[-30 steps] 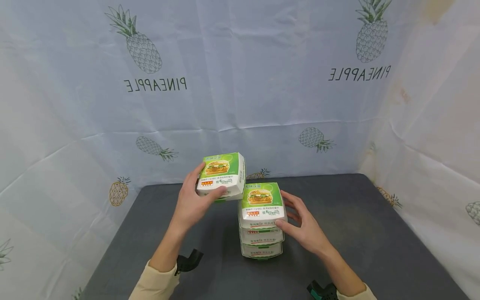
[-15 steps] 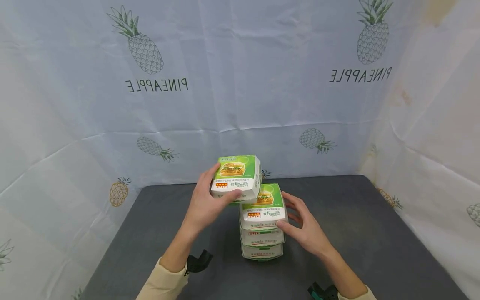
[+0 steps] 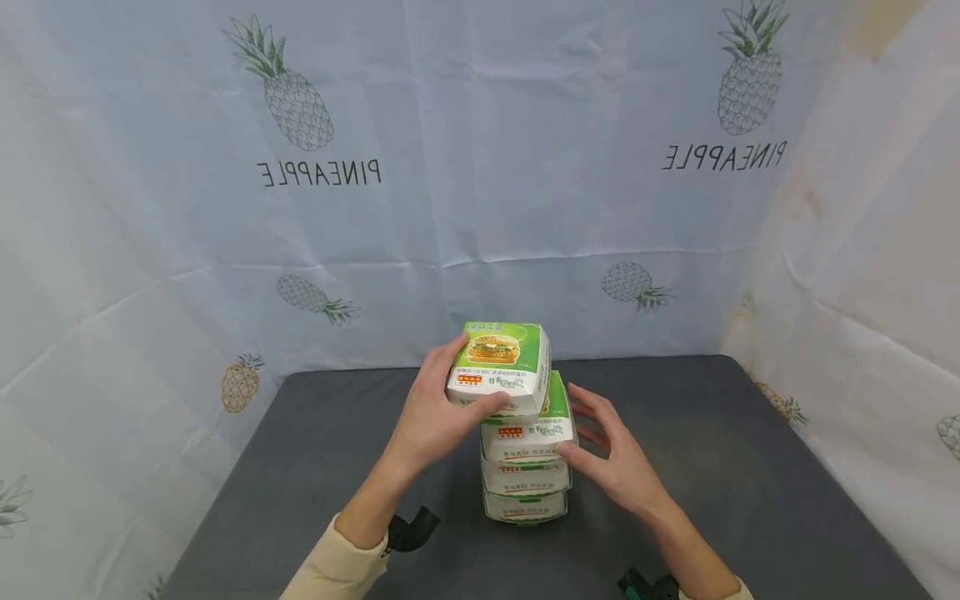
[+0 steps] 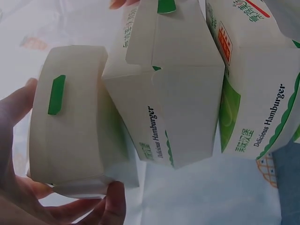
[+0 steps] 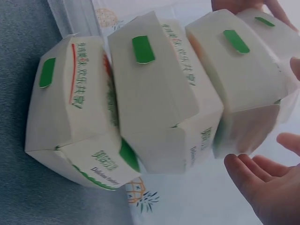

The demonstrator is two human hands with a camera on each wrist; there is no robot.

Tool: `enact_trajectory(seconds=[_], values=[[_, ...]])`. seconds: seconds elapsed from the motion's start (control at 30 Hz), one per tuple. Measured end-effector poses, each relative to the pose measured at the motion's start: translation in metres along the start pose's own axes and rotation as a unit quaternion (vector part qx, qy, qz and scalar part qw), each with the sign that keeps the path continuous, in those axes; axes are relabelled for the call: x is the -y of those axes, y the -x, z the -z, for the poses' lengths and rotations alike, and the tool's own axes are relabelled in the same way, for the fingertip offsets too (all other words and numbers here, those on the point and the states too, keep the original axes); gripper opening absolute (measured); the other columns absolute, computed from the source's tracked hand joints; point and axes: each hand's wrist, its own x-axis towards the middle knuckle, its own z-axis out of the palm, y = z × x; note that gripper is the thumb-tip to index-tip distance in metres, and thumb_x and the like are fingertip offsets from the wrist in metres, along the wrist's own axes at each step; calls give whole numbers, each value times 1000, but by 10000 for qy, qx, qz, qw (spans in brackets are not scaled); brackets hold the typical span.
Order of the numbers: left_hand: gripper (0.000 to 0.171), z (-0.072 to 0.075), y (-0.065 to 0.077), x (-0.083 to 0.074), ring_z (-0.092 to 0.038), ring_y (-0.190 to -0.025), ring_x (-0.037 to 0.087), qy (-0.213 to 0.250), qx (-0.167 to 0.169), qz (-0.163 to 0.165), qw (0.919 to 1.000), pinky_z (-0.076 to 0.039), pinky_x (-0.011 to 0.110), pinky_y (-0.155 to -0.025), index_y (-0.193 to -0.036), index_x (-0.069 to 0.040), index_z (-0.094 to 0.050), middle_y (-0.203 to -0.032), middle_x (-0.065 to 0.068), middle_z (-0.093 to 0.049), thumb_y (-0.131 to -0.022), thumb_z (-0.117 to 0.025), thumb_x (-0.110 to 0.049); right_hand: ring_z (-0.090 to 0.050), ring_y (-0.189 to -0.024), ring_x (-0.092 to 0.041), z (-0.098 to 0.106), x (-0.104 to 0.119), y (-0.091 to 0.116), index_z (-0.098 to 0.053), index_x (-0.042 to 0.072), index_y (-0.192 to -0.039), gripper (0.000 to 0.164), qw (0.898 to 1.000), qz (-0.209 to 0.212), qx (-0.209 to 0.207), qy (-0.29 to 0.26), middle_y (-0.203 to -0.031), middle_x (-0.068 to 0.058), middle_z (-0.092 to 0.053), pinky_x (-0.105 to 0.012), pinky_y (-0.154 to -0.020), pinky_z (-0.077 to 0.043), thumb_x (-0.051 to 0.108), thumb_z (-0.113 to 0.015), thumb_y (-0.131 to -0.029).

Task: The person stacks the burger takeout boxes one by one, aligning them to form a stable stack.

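My left hand (image 3: 431, 417) grips a green-and-white burger box (image 3: 498, 367) by its left side, thumb across the front. This box is slightly tilted and overlaps the top of a stack of three matching boxes (image 3: 525, 482); whether it touches them I cannot tell. In the left wrist view, the gripped box (image 4: 68, 117) leans beside the stack's top box (image 4: 178, 89). My right hand (image 3: 611, 458) is at the right side of that top box, thumb near its front corner, fingers loosely bent. The right wrist view shows right fingertips (image 5: 234, 161) close beside the box (image 5: 239, 79).
A dark grey table (image 3: 712, 467) lies under the stack. Behind it hangs a pale cloth (image 3: 510, 167) printed with pineapples, which also runs along both sides. A black strap (image 3: 412, 532) is on the left wrist, another (image 3: 647, 586) on the right.
The left hand has carried its burger box rightward and slightly down, from left of the stack to over its top. The right hand has stayed beside the stack.
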Motion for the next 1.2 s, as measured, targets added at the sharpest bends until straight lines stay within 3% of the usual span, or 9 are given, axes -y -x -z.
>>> enact_trajectory(seconds=[0.2,0.53,0.8,1.03,1.2], values=[[94,-3,0,-3,-52,-115,21,-46,32,36,10000,-47,43,-89,-158,-21,-37,-151,1,-41,-82,-83,-51,-39,-141,-39,5,10,-3,-32,23,-159,71,9999,129,-82,68,-156,-11,-33,-34,-108,-43,12,-67,-99],[93,-7,2,-4,-50,-117,21,-82,20,-38,10000,-47,43,-88,-158,-22,-37,-152,1,-40,-82,-82,-51,-34,-145,-42,7,31,-14,-33,20,-159,71,9991,425,-43,77,-159,-5,-30,-21,-107,-40,9,-68,-98],[94,-10,6,-8,-48,-117,19,-120,-37,-184,9998,-47,42,-86,-158,-22,-38,-152,0,-40,-81,-84,-50,-32,-145,-22,-1,45,-25,-38,17,-157,73,9942,1066,-151,-76,-156,-5,-34,-29,-115,-34,1,-69,-93],[94,-12,7,-12,-45,-126,22,-173,-36,-293,9994,-46,44,-89,-158,-22,-37,-154,0,-39,-81,-84,-49,-38,-140,-18,-2,47,-27,-38,19,-157,72,9952,918,-298,-159,-155,-5,-34,-25,-111,-37,2,-69,-94],[91,-12,8,-11,-48,-123,21,176,26,-484,9987,-51,43,-87,-159,-22,-36,-156,1,-37,-85,-84,-42,-37,-141,-21,2,50,-28,-37,16,-157,69,9957,831,-287,-302,-155,-7,-33,-21,-110,-37,1,-65,-96]])
